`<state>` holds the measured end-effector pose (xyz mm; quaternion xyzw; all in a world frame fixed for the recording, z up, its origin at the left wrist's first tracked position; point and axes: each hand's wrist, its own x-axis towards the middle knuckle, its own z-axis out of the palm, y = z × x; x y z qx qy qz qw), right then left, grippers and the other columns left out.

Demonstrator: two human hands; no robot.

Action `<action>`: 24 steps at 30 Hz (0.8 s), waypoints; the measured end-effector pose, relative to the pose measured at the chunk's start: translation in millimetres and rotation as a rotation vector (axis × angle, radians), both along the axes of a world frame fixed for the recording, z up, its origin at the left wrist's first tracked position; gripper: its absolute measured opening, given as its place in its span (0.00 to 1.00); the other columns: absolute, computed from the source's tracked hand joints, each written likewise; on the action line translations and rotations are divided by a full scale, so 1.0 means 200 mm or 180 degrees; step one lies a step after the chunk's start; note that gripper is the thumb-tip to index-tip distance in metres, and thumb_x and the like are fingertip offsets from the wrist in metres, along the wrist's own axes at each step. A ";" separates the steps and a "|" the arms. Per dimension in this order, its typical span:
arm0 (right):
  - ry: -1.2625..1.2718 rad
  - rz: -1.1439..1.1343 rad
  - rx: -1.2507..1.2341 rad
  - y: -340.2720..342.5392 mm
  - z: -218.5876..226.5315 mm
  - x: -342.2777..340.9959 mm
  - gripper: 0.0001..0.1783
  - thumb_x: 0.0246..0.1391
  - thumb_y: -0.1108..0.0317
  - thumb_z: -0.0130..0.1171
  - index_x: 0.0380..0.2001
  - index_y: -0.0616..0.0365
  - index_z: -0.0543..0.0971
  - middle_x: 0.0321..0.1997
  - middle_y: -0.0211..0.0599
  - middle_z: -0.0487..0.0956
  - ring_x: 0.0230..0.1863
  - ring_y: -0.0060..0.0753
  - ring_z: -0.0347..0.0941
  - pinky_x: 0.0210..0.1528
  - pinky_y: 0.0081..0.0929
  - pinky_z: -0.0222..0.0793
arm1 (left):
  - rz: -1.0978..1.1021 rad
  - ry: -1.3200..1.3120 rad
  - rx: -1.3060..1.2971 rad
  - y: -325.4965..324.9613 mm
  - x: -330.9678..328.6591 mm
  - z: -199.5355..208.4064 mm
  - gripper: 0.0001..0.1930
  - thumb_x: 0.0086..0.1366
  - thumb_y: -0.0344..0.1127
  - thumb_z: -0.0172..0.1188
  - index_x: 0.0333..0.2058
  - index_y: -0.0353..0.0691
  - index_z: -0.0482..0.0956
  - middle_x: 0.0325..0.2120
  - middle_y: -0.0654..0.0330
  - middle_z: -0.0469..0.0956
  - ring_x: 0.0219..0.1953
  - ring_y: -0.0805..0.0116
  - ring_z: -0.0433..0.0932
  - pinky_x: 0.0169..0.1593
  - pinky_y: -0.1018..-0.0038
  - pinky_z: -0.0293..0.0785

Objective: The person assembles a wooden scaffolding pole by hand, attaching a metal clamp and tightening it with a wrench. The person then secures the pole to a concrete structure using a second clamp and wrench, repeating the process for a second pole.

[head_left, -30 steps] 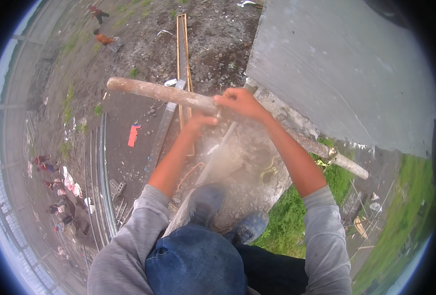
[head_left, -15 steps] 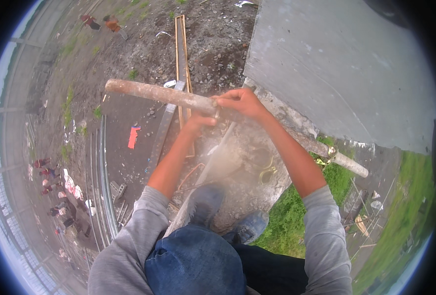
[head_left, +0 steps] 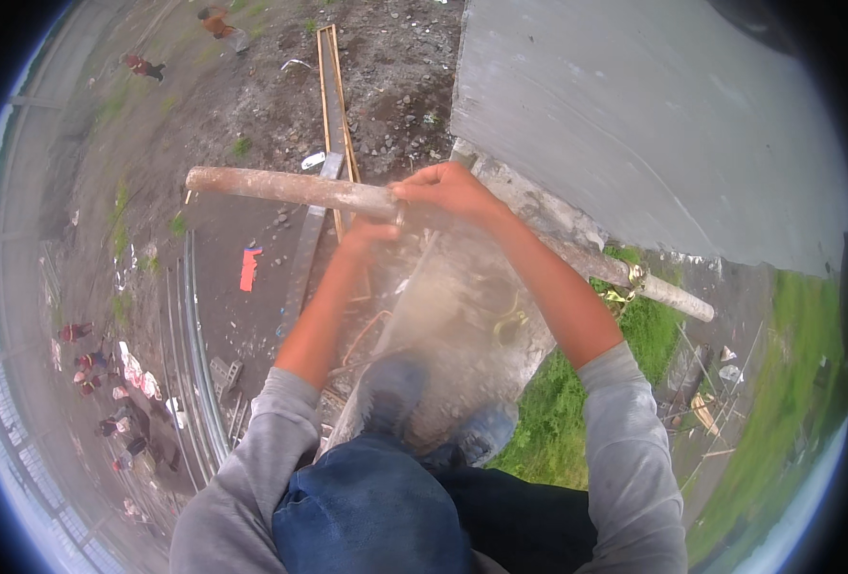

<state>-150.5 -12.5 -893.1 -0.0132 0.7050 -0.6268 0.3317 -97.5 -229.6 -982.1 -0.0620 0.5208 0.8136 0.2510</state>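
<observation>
Barely anything has shifted: right hand (head_left: 448,187) and left hand (head_left: 371,232) stay clamped on the long rusty-grey metal pole (head_left: 290,187), which lies level and unfastened by the grey concrete wall (head_left: 635,115).

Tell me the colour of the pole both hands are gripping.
Pale brownish-tan, mottled with grime: the pole shows best in the head view.

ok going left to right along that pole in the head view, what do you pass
bare left end of the pole → left hand → right hand → yellow tie wrapped round the pole → bare right end, over the grass
</observation>
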 end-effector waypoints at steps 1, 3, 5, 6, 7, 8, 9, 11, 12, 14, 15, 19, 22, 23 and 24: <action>-0.0114 -0.0117 0.0184 -0.01 -0.01 0.00 0.22 0.52 0.47 0.75 0.37 0.57 0.90 0.40 0.37 0.88 0.46 0.28 0.81 0.54 0.29 0.73 | -0.0027 0.0031 -0.0053 -0.01 -0.01 -0.01 0.46 0.42 0.35 0.74 0.64 0.37 0.68 0.50 0.57 0.78 0.49 0.62 0.82 0.55 0.64 0.82; -0.0137 -0.0119 0.0574 -0.05 -0.02 0.01 0.23 0.54 0.48 0.74 0.39 0.58 0.89 0.42 0.38 0.87 0.48 0.28 0.80 0.55 0.29 0.72 | 0.0005 -0.0007 -0.0176 -0.02 0.00 -0.03 0.45 0.43 0.36 0.74 0.63 0.37 0.67 0.49 0.55 0.78 0.47 0.60 0.83 0.53 0.63 0.83; -0.0132 -0.0198 0.0361 -0.06 -0.03 0.01 0.23 0.57 0.49 0.72 0.43 0.58 0.89 0.45 0.38 0.87 0.50 0.28 0.80 0.56 0.30 0.71 | -0.0050 0.0121 -0.0064 -0.02 0.00 -0.04 0.46 0.43 0.36 0.74 0.64 0.37 0.67 0.50 0.55 0.78 0.47 0.60 0.83 0.53 0.63 0.83; -0.0086 -0.0274 -0.0053 -0.05 -0.03 0.01 0.22 0.59 0.50 0.71 0.45 0.58 0.88 0.47 0.38 0.86 0.52 0.28 0.79 0.57 0.30 0.71 | -0.0066 0.0148 -0.0052 -0.02 0.00 -0.04 0.47 0.43 0.37 0.74 0.65 0.36 0.66 0.50 0.54 0.78 0.47 0.60 0.83 0.53 0.63 0.83; -0.0101 -0.0360 -0.0330 -0.04 -0.04 0.01 0.22 0.60 0.51 0.69 0.47 0.58 0.87 0.48 0.38 0.86 0.53 0.28 0.78 0.57 0.30 0.70 | -0.0070 0.0164 0.0002 -0.02 0.00 -0.04 0.48 0.43 0.37 0.74 0.66 0.36 0.66 0.51 0.54 0.78 0.47 0.60 0.83 0.53 0.63 0.83; 0.0030 -0.0107 -0.0454 -0.02 -0.04 0.01 0.21 0.62 0.52 0.68 0.49 0.57 0.87 0.50 0.37 0.86 0.53 0.27 0.78 0.58 0.30 0.70 | -0.0077 0.0179 0.0055 -0.01 0.00 -0.04 0.49 0.43 0.38 0.75 0.67 0.36 0.65 0.51 0.54 0.78 0.47 0.60 0.83 0.53 0.63 0.83; 0.0103 0.0134 -0.0441 0.01 -0.04 0.01 0.21 0.63 0.53 0.66 0.51 0.57 0.86 0.51 0.37 0.85 0.54 0.27 0.77 0.59 0.31 0.70 | -0.0072 0.0213 0.0136 -0.01 0.00 -0.03 0.50 0.43 0.38 0.75 0.68 0.35 0.65 0.51 0.54 0.78 0.48 0.60 0.83 0.52 0.63 0.83; 0.0201 0.0389 -0.0394 0.04 -0.05 0.00 0.21 0.65 0.54 0.65 0.53 0.55 0.85 0.52 0.36 0.85 0.55 0.27 0.77 0.60 0.31 0.69 | 0.0006 0.0213 0.0047 0.00 0.00 -0.03 0.51 0.43 0.39 0.75 0.68 0.35 0.64 0.51 0.54 0.78 0.47 0.60 0.83 0.52 0.63 0.83; 0.0224 0.0399 -0.0355 0.04 -0.05 0.00 0.21 0.65 0.54 0.64 0.53 0.55 0.85 0.52 0.35 0.85 0.55 0.26 0.77 0.60 0.31 0.69 | 0.0046 0.0203 -0.0021 0.00 0.00 -0.04 0.52 0.43 0.39 0.76 0.69 0.35 0.64 0.51 0.54 0.79 0.46 0.60 0.83 0.52 0.63 0.83; 0.0267 0.0444 -0.0318 0.05 -0.07 -0.01 0.21 0.66 0.53 0.64 0.54 0.55 0.85 0.52 0.35 0.85 0.55 0.26 0.77 0.60 0.32 0.70 | -0.0043 0.0208 0.0085 0.00 0.00 -0.05 0.51 0.43 0.39 0.76 0.68 0.35 0.65 0.50 0.55 0.79 0.45 0.61 0.84 0.51 0.63 0.84; 0.0292 0.0494 -0.0322 0.04 -0.08 -0.01 0.21 0.66 0.53 0.64 0.54 0.56 0.84 0.52 0.35 0.85 0.55 0.26 0.77 0.59 0.31 0.70 | -0.0067 0.0231 0.0123 -0.01 0.01 -0.05 0.51 0.43 0.39 0.76 0.68 0.35 0.65 0.49 0.56 0.80 0.44 0.61 0.84 0.51 0.63 0.84; 0.0499 0.0505 -0.0063 0.01 -0.11 -0.01 0.22 0.66 0.53 0.63 0.53 0.57 0.84 0.49 0.35 0.86 0.52 0.27 0.78 0.55 0.31 0.72 | -0.0032 0.0121 0.0068 -0.02 0.01 -0.09 0.51 0.42 0.38 0.77 0.67 0.36 0.65 0.51 0.57 0.78 0.48 0.63 0.82 0.53 0.64 0.82; 0.0449 0.0383 0.0128 -0.01 -0.12 -0.01 0.22 0.65 0.52 0.62 0.49 0.60 0.86 0.43 0.38 0.87 0.47 0.30 0.81 0.50 0.34 0.74 | -0.0009 0.0097 0.0068 -0.03 0.00 -0.09 0.52 0.41 0.38 0.78 0.67 0.37 0.65 0.55 0.58 0.76 0.53 0.63 0.79 0.55 0.65 0.79; 0.0550 0.0409 0.0172 -0.01 -0.12 0.00 0.23 0.64 0.51 0.62 0.47 0.61 0.86 0.42 0.40 0.87 0.45 0.32 0.81 0.49 0.35 0.75 | 0.0018 0.0220 0.0015 -0.03 0.00 -0.09 0.49 0.42 0.38 0.77 0.65 0.37 0.67 0.52 0.57 0.78 0.48 0.62 0.82 0.54 0.64 0.82; 0.0619 0.0392 0.0299 -0.03 -0.11 0.00 0.23 0.63 0.51 0.63 0.45 0.63 0.86 0.41 0.42 0.87 0.44 0.34 0.82 0.48 0.35 0.75 | 0.0055 0.0269 -0.0108 -0.03 0.00 -0.10 0.47 0.44 0.39 0.77 0.64 0.36 0.68 0.49 0.57 0.80 0.44 0.62 0.85 0.52 0.63 0.84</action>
